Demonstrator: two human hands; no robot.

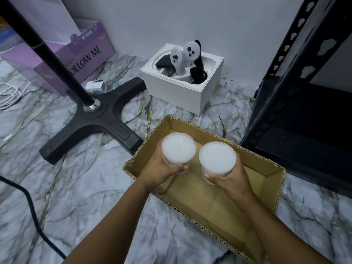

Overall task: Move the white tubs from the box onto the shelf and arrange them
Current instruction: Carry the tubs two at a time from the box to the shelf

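Observation:
I hold two round white tubs above an open cardboard box (270, 180) on the marble floor. My left hand (162, 168) grips the left tub (179, 147) from below, thumb on its near side. My right hand (232, 178) grips the right tub (217, 157) the same way. Both tubs are upright, side by side, a small gap between them. The box floor that shows beneath them is bare. The black metal shelf (297, 115) stands at the right, its low dark board just beyond the box.
A black cross-shaped stand base (106, 119) with its pole sits left of the box. A white box (182, 75) holding two controllers stands by the wall. A purple carton (76, 60) is at the far left. A black cable (28, 202) crosses the floor.

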